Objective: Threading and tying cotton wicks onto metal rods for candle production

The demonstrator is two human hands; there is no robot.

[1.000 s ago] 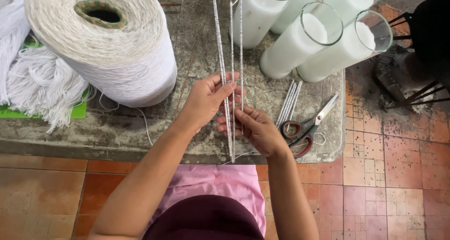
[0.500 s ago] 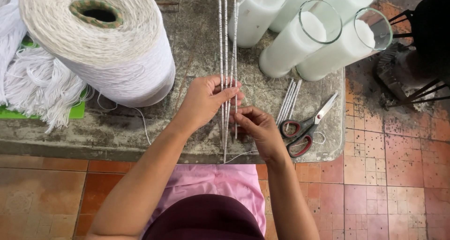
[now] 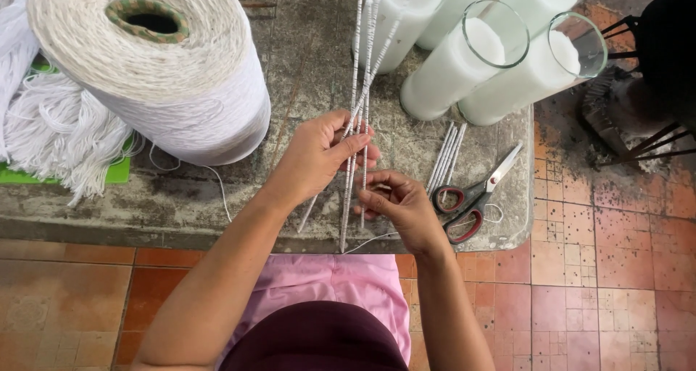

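Note:
My left hand [image 3: 317,152] grips a bundle of long thin white rolled-paper sticks [image 3: 365,59] that fan out upward over the stone table [image 3: 304,59]. One stick slants away from the others. My right hand [image 3: 401,204] is just below and right of it, fingers pinched near the lower part of the sticks, with a thin white thread [image 3: 370,238] trailing under it. Whether the right fingers pinch a stick or the thread is unclear.
A big cone of white yarn [image 3: 156,66] stands at the left with loose cut strands [image 3: 58,135] beside it. Tall glass cylinders of white wax [image 3: 464,63] stand at the back right. Red-handled scissors [image 3: 471,197] and short sticks [image 3: 446,157] lie at the right.
The sticks in my left hand have tilted and spread, one now slanting across. My right hand has dropped slightly lower and to the right.

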